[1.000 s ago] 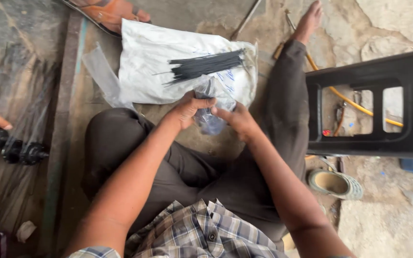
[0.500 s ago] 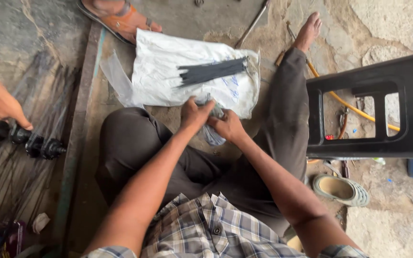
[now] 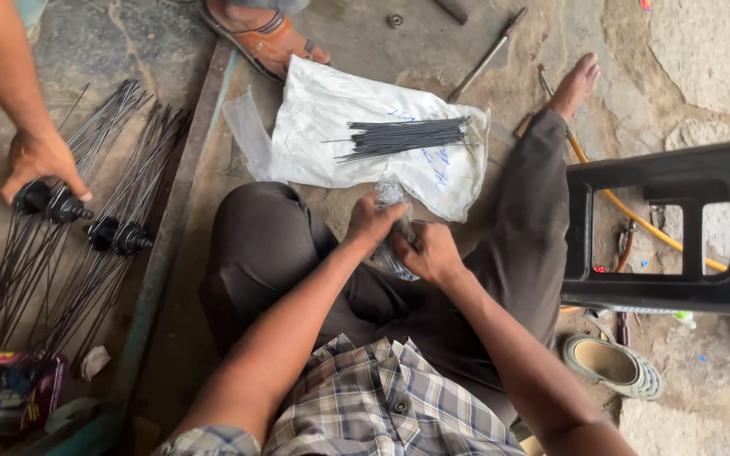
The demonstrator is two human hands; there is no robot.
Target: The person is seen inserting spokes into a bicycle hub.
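Seated cross-legged on the stone floor, with both hands meeting over the lap. Left hand closed in a tight grip around the upper part of a small clear plastic bag, crumpled and glinting; right hand just beside it, touching the left, its grip pinched narrow on the lower part of the same bag, whose tail shows below the fingers. Contents of the bag too small to tell. Just beyond the hands, flat on the floor, a white plastic sack carrying a loose bundle of thin dark spokes lying crosswise. To the right, a black plastic stool on its side, with a yellow hose running behind it and a worn sandal near its lower edge. Far left, well apart from the lap, another person's hand resting on black hubs with long spokes fanned over the ground. Beyond the sack, a foot in an orange sandal.
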